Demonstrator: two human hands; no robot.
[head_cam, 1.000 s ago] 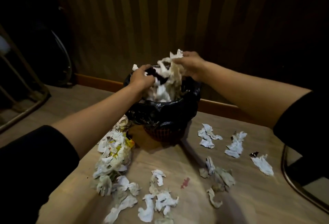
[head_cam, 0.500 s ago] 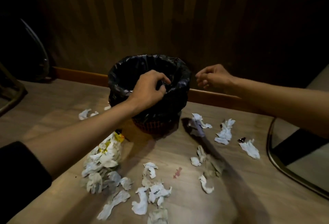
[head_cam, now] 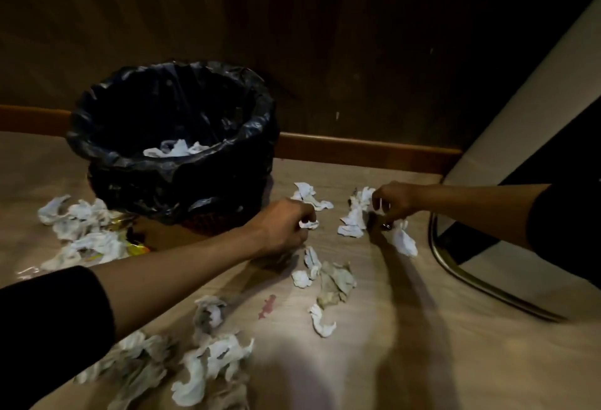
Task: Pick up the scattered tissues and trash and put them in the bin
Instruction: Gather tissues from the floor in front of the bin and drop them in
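The tissues are crumpled white paper wads scattered over the floor in front of and on both sides of the bin; judged by their creased, irregular form they are very light, soft and compressible, not fragile, and liable to tear or shed if pulled by a single corner. Take each wad by pinching its bunched middle, or rake several together into the palm; little force should be needed. A larger pile lies left of the bin, mixed with a yellow wrapper that looks like thin film and would probably crackle and slip more than the paper. A small pink scrap lies flat on the floor and may need a fingernail edge to lift. The left hand is closed in a pinch around a small white wad just right of the bin base. The right hand has its fingers curled onto the top of a tissue cluster, apparently gripping it. A few tissues already lie inside the bin, which has a black plastic liner. No brand, label or legible writing is visible on any item.
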